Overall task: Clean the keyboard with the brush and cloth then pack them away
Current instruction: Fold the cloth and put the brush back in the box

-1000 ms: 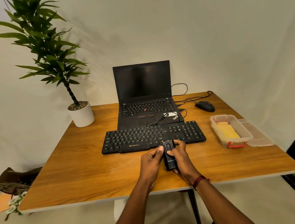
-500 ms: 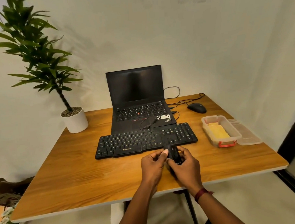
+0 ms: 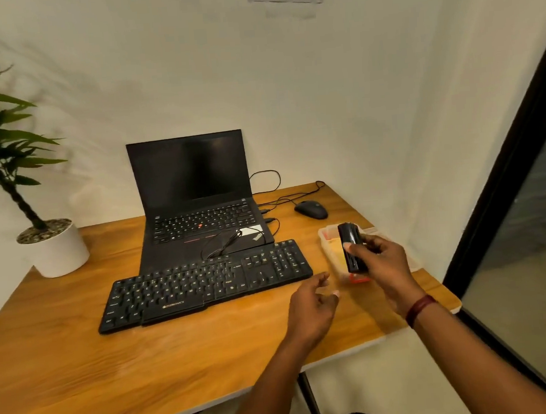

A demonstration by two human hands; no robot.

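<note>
- Wooden tabletop [image 3: 65,370] carries everything.
- Black laptop [image 3: 191,180] stands open at the far side, screen dark.
- Black keyboard [image 3: 202,284] lies just near of it.
- Clear plastic box [image 3: 328,239] sits right of the keyboard, with the yellow cloth [image 3: 334,247] inside, mostly hidden.
- Right hand [image 3: 384,263] hovers over the box, its grip curled round the brush.
- Left hand [image 3: 312,305] hangs by the keyboard's right end, grip loose, holding nothing.
- Black brush [image 3: 351,246] points roughly upright above the box.

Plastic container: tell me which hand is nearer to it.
Right. The right hand, gripping the black brush, is above the plastic container; the left hand hovers over the table, short of its near-left corner.
</note>
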